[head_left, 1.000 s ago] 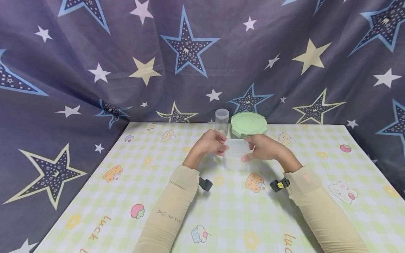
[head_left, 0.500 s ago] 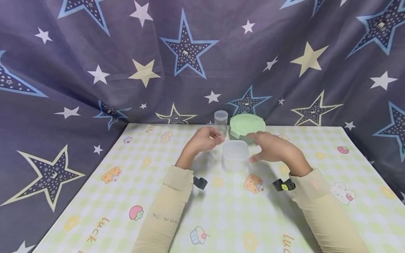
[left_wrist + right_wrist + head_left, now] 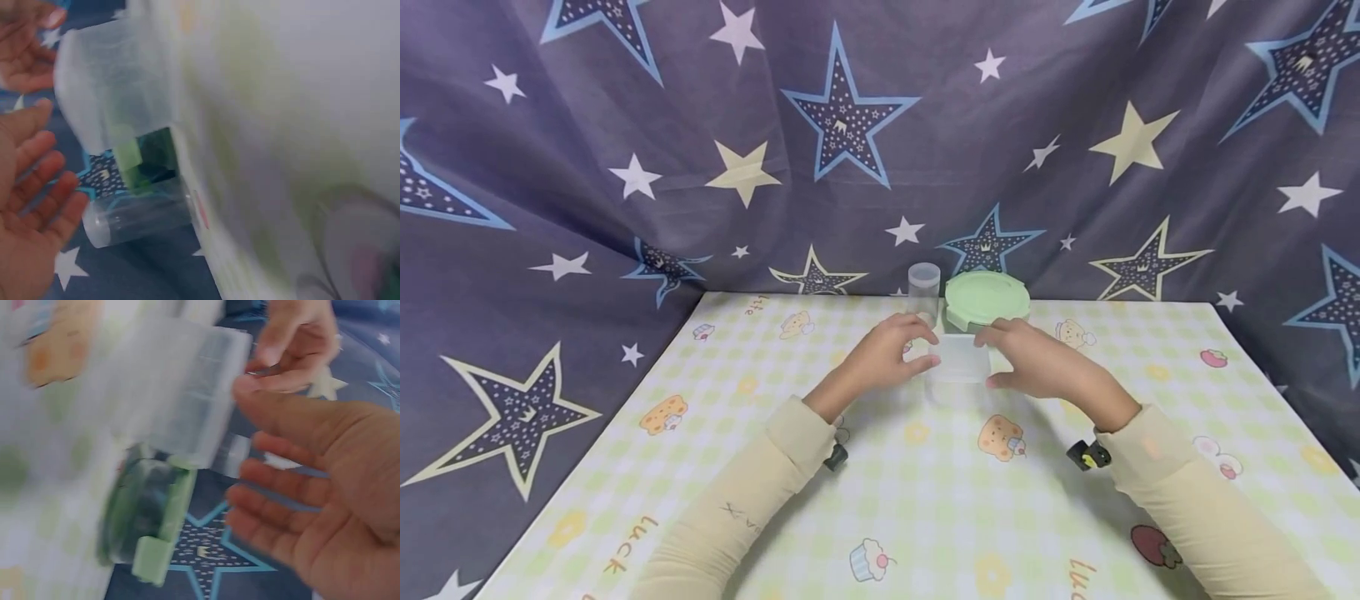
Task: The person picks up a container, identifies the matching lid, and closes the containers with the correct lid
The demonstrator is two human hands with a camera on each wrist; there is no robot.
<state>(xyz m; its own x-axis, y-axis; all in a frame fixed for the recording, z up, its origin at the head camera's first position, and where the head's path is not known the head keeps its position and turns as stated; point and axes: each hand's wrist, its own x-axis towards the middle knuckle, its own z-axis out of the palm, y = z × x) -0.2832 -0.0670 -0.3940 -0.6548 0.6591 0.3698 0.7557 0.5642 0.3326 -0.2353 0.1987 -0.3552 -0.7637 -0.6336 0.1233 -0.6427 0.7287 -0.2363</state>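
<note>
A clear square food container (image 3: 958, 392) with a frosted white lid (image 3: 961, 357) stands upright on the table between both hands. My left hand (image 3: 887, 358) is at its left side, thumb and fingers spread, with the fingertips near the lid's edge. In the left wrist view the fingers (image 3: 47, 187) are parted and hold nothing. My right hand (image 3: 1033, 360) is at the right side; in the right wrist view its thumb comes right up to the lid's corner while the other fingers (image 3: 275, 500) stay loosely bent, holding nothing.
Just behind the square container is a round container with a light green clip lid (image 3: 988, 297). To its left stands a clear cylindrical jar (image 3: 923, 292). A dark star-patterned curtain (image 3: 685, 150) hangs behind the checked tabletop (image 3: 917, 517).
Fingers of both hands were at the lid's sides a second ago, then drew apart from it. Since then the left hand has lowered beside the container with its thumb spread. The container has not visibly moved.
</note>
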